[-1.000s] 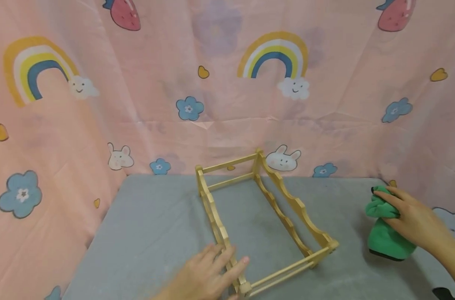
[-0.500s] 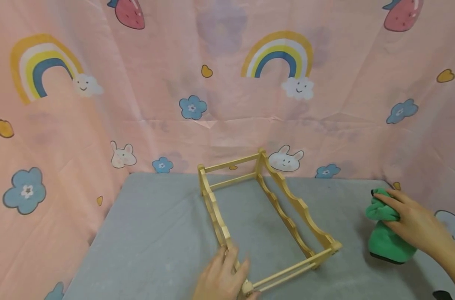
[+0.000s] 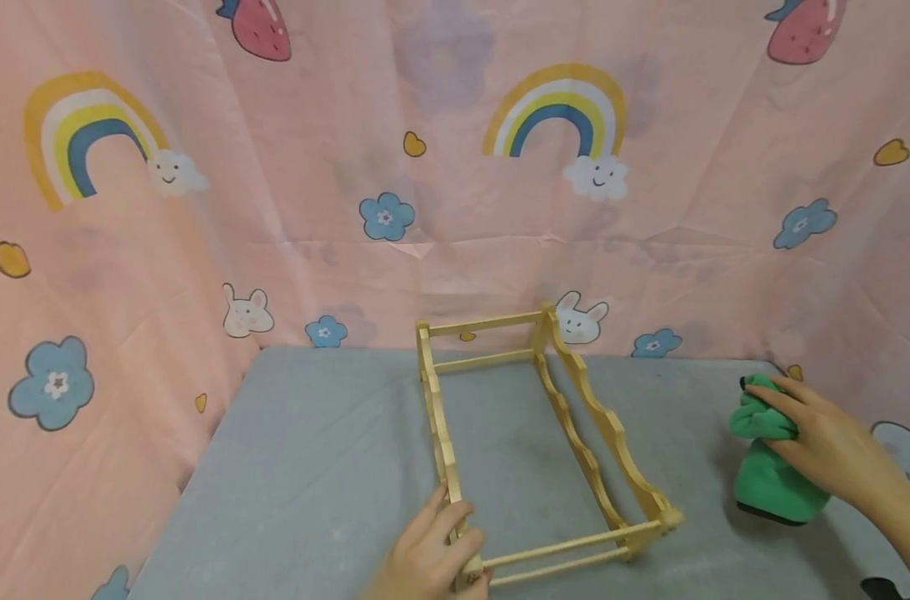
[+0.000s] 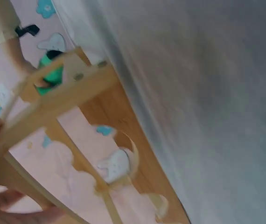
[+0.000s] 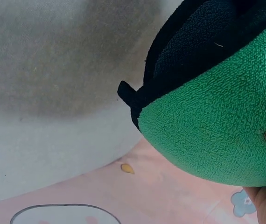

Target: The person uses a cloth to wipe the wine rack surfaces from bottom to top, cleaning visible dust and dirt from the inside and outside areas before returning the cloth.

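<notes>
A light wooden rack with wavy side rails stands on the grey-covered table, long side running away from me. My left hand grips its near left corner post, fingers over the side rail. Close up in the left wrist view, the rack's frame crosses in front, tilted, with the hand's fingers around it at the left edge. To the right, my right hand holds a bunched green cloth with dark edging. In the right wrist view the green cloth hangs in a fold, its dark inner side showing.
The grey table cover lies under everything. A pink curtain printed with rainbows, flowers and rabbits hangs behind the table and along both sides. A small black object shows at the lower right edge.
My left hand has closed on the rack's near left corner. The rack has turned slightly and its far end has shifted right. The right hand and the cloth have stayed about where they were.
</notes>
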Tool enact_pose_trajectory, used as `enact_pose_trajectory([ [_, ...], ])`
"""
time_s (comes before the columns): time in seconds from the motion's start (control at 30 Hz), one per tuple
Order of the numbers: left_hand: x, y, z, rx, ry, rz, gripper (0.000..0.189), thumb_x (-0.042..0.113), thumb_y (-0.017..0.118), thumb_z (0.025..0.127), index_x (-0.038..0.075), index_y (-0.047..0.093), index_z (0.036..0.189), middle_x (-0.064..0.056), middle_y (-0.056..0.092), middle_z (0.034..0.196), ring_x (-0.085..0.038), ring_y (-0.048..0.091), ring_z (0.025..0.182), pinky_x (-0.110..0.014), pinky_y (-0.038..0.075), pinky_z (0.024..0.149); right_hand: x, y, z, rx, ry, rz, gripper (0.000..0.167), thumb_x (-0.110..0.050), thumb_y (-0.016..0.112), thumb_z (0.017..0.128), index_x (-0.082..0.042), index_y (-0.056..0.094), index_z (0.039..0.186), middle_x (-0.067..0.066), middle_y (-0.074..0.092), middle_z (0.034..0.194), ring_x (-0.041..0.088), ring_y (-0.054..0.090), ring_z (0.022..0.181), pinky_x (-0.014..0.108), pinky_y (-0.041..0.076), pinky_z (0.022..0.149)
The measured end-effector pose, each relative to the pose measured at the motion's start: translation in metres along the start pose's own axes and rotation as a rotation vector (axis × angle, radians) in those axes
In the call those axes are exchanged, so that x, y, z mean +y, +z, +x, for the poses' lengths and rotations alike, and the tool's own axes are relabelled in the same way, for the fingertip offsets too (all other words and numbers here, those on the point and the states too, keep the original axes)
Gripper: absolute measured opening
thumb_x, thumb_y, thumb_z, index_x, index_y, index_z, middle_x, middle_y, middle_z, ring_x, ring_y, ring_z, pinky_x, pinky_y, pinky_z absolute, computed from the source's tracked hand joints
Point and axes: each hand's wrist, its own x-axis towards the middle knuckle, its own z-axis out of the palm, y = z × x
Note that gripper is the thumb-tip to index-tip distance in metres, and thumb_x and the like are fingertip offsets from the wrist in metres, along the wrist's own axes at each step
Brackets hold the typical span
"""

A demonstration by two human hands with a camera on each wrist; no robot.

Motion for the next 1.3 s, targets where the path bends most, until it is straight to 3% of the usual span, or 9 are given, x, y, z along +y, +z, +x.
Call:
enact_pose_trajectory([
  [0.07,-0.006,-0.003,-0.001,-0.022,0.004,-0.033,0.012,0.022,0.07,0.081,0.014,0.06,0.084,-0.007,0.068,0.101,-0.019,0.069,0.093,-0.054,0.064,0.084,-0.001,0.0,0.001,-0.003,0.003,0.002,0.071,0.004,0.084,0.076,0.005,0.054,0.141,0.037,0.043,0.14,0.065,0.05,0.114,0.078,0.047,0.081],
  [0.2,-0.015,-0.009,-0.001,-0.08,-0.003,-0.099,0.037,0.019,0.089,0.063,0.014,0.063,0.088,-0.007,0.067,0.107,-0.02,0.07,0.098,-0.053,0.063,0.087,-0.002,0.0,0.002,-0.007,0.004,0.003,0.071,0.004,0.084,0.076,0.005,0.053,0.14,0.037,0.043,0.14,0.065,0.049,0.115,0.079,0.047,0.083],
  [0.43,-0.025,-0.015,0.003,-0.156,-0.045,-0.204,0.036,0.016,0.091,0.07,0.012,0.067,0.097,-0.007,0.067,0.114,-0.025,0.071,0.105,-0.056,0.06,0.093,0.0,0.002,0.001,0.026,-0.038,0.002,0.074,0.004,0.085,0.075,0.003,0.053,0.142,0.036,0.044,0.141,0.065,0.051,0.113,0.076,0.048,0.08],
  [0.63,-0.034,-0.014,0.005,-0.177,-0.063,-0.251,0.034,0.013,0.088,0.076,0.011,0.068,0.103,-0.009,0.066,0.118,-0.03,0.069,0.112,-0.057,0.058,0.096,-0.005,0.001,-0.001,0.054,-0.065,0.001,0.075,0.002,0.086,0.074,0.001,0.055,0.142,0.033,0.047,0.139,0.063,0.053,0.112,0.074,0.05,0.077],
  [0.87,-0.037,-0.01,0.007,-0.199,-0.042,-0.202,0.034,0.021,0.09,0.081,0.012,0.067,0.104,-0.009,0.067,0.12,-0.025,0.068,0.115,-0.054,0.055,0.104,-0.019,-0.007,-0.005,0.088,-0.086,0.024,0.071,0.006,0.08,0.076,0.001,0.056,0.143,0.031,0.048,0.141,0.061,0.054,0.114,0.072,0.05,0.076],
  [1.07,-0.037,-0.01,0.009,-0.245,-0.127,-0.221,0.034,0.021,0.091,0.082,0.011,0.067,0.103,-0.011,0.067,0.122,-0.031,0.068,0.119,-0.048,0.054,0.105,-0.04,-0.019,-0.012,0.196,-0.16,0.046,0.065,0.009,0.072,0.076,-0.002,0.06,0.139,0.027,0.052,0.142,0.057,0.056,0.114,0.071,0.051,0.074],
  [1.17,-0.038,-0.01,0.01,-0.259,-0.16,-0.231,0.035,0.02,0.091,0.082,0.009,0.068,0.106,-0.013,0.067,0.124,-0.038,0.067,0.121,-0.047,0.056,0.102,-0.055,-0.025,-0.016,0.277,-0.23,0.045,0.065,0.007,0.069,0.073,-0.006,0.064,0.137,0.02,0.056,0.143,0.047,0.058,0.117,0.06,0.052,0.076],
  [1.23,-0.039,-0.009,0.011,-0.262,-0.163,-0.229,0.036,0.021,0.092,0.082,0.009,0.068,0.107,-0.014,0.067,0.125,-0.041,0.066,0.121,-0.048,0.057,0.1,-0.065,-0.029,-0.018,0.338,-0.292,0.056,0.05,-0.004,0.062,0.084,-0.006,0.068,0.133,0.013,0.059,0.144,0.028,0.057,0.13,0.043,0.053,0.089],
  [1.3,-0.04,-0.008,0.012,-0.263,-0.161,-0.225,0.037,0.021,0.092,0.082,0.008,0.068,0.108,-0.014,0.066,0.126,-0.041,0.066,0.121,-0.047,0.058,0.1,-0.077,-0.032,-0.02,0.397,-0.36,0.071,0.039,-0.019,0.055,0.095,-0.006,0.071,0.128,0.006,0.061,0.144,0.007,0.049,0.137,0.023,0.046,0.097],
])
